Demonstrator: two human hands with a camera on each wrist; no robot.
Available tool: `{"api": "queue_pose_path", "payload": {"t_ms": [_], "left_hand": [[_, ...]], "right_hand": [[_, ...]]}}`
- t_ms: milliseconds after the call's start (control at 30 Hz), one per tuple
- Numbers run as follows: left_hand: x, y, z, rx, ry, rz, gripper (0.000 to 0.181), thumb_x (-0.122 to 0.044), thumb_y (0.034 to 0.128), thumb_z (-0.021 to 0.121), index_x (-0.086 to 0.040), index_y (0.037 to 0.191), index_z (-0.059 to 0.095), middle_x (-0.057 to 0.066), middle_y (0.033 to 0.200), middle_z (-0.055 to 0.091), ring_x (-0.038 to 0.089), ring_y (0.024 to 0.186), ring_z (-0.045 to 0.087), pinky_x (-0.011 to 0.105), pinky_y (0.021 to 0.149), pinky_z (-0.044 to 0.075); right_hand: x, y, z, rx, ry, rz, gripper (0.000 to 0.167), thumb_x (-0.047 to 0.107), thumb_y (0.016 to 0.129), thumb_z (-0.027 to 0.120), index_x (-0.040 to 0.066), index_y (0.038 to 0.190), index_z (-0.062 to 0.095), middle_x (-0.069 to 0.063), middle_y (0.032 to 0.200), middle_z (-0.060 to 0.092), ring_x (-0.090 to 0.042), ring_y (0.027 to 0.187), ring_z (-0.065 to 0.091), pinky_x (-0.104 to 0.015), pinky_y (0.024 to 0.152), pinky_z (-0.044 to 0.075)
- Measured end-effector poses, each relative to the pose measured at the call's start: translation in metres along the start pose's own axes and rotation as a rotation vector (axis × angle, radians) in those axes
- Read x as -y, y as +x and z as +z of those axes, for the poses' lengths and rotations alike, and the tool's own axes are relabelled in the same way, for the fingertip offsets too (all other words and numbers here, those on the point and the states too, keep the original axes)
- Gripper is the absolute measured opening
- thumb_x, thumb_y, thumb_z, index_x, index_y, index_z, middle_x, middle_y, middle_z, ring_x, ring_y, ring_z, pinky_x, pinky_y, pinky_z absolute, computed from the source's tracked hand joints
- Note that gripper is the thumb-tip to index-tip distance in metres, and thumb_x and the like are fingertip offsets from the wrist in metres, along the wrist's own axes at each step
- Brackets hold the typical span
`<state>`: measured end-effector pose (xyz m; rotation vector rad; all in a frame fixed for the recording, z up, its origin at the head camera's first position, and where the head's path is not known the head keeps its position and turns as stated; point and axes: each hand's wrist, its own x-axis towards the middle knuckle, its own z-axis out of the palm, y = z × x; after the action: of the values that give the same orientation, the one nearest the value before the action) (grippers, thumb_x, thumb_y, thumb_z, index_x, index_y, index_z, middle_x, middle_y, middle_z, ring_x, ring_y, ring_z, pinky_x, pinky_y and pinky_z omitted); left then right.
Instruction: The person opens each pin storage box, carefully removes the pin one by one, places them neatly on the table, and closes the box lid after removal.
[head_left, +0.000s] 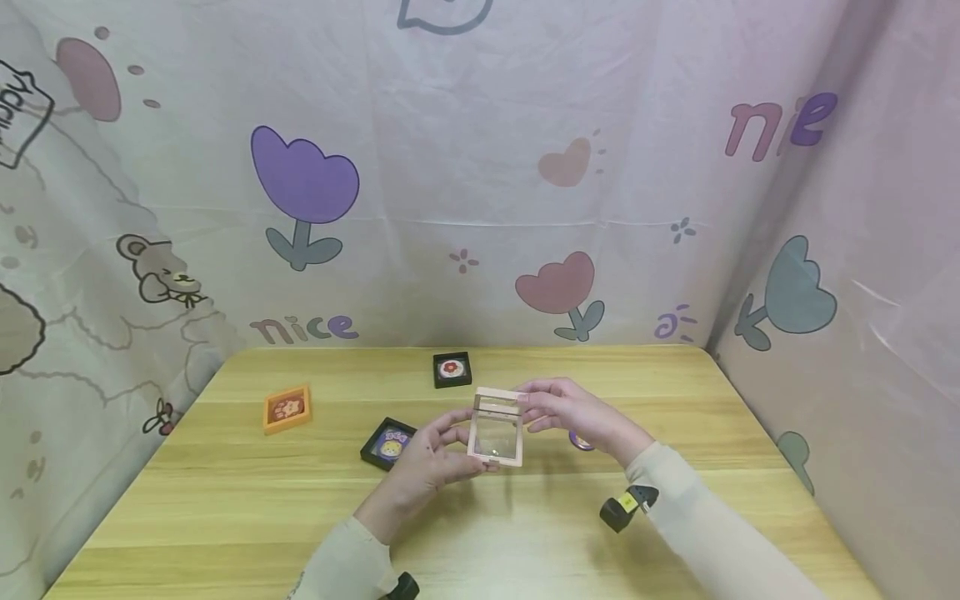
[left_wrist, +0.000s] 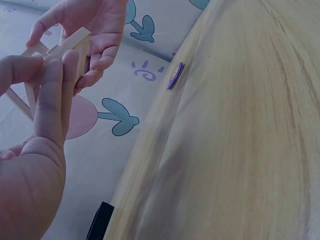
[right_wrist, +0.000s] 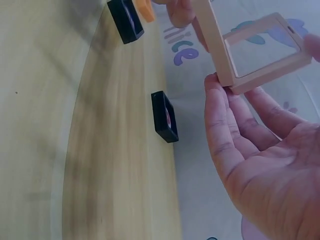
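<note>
A pale pink hinged display frame (head_left: 495, 437) with clear film windows is held above the table, its two halves swung apart. My left hand (head_left: 429, 460) pinches one half by its side edge, thumb at the near corner. At the far side, my right hand (head_left: 573, 412) holds the other half, thumb on one face and fingers behind, as the right wrist view shows. Through the clear window nothing is seen inside the frame. Partly behind my right hand, a round purple badge (head_left: 579, 442) lies on the table.
Left of my left hand lies a black frame (head_left: 372, 450) with a blue picture badge, partly hidden. A second black frame (head_left: 452, 382) holding a red flower badge sits farther back. An orange frame (head_left: 287, 408) lies far left on the wooden table (head_left: 225, 500). Printed curtains (head_left: 450, 167) surround the table.
</note>
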<state>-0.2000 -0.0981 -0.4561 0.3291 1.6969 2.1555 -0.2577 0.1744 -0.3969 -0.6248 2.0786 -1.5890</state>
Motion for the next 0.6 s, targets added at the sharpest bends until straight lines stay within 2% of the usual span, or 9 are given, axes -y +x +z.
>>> {"api": "queue_pose_path", "payload": {"t_ms": [133,333,500,600], "left_hand": [[0.002,0.001,-0.002,0.011,-0.022,0.002,0.089,0.004,0.0892,0.077,-0.004,0.165,0.032,0.01,0.122,0.065,0.024,0.101,0.079,0.038,0.101,0.064],[0.002,0.001,-0.006,0.033,-0.051,-0.003,0.086,0.002,0.0942,0.074,-0.005,0.167,0.03,0.015,0.132,0.063,0.022,0.105,0.079,0.036,0.105,0.062],[-0.002,-0.002,-0.008,0.085,-0.155,0.039,0.075,-0.004,0.1035,0.06,0.003,0.167,0.021,0.018,0.14,0.062,0.022,0.11,0.078,0.03,0.103,0.062],[-0.004,-0.003,-0.008,0.086,-0.192,0.061,0.07,-0.009,0.1071,0.054,0.008,0.165,0.019,0.013,0.137,0.064,0.02,0.11,0.078,0.027,0.101,0.062]], "right_hand": [[0.001,-0.002,0.001,0.019,-0.088,-0.043,0.052,0.028,0.106,0.062,-0.003,0.147,0.059,-0.022,0.141,0.069,-0.027,0.122,0.07,-0.039,0.104,0.062],[0.002,-0.004,0.007,0.031,-0.192,-0.12,0.052,0.019,0.099,0.075,-0.001,0.146,0.061,-0.02,0.14,0.069,-0.029,0.121,0.071,-0.029,0.102,0.061],[0.004,-0.007,0.011,0.025,-0.232,-0.175,0.055,0.017,0.093,0.082,0.003,0.143,0.064,-0.017,0.143,0.068,-0.032,0.125,0.067,-0.029,0.101,0.062],[0.003,-0.008,0.012,0.007,-0.275,-0.216,0.057,0.017,0.089,0.085,0.005,0.141,0.066,-0.015,0.144,0.067,-0.032,0.13,0.064,-0.032,0.104,0.061]]}}
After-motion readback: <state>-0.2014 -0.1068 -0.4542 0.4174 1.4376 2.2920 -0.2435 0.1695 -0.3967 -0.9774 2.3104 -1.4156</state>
